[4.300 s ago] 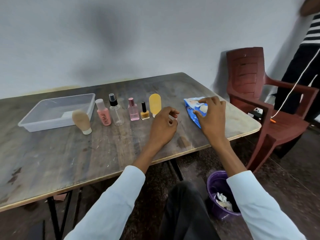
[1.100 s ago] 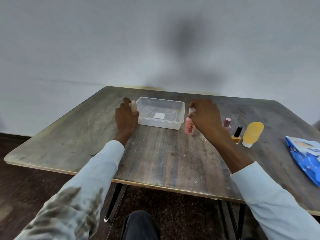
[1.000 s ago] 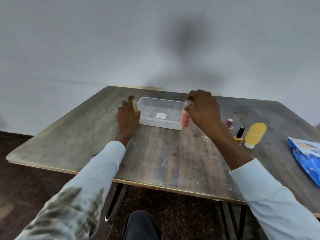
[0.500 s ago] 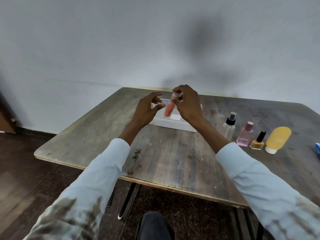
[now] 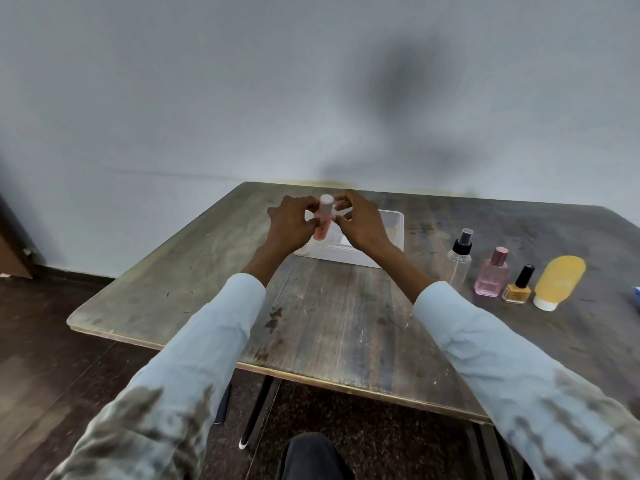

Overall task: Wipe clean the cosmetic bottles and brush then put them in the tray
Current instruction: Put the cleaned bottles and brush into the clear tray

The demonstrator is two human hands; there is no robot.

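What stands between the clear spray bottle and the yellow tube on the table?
In the head view, two bottles stand in that stretch: the pink perfume bottle beside the clear spray bottle, then the small nail polish bottle next to the yellow tube.

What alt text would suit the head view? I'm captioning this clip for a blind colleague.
Both hands, left hand and right hand, hold a pink bottle upright above a clear tray on a worn wooden table. To the right stand a spray bottle, pink perfume bottle, nail polish and yellow tube.
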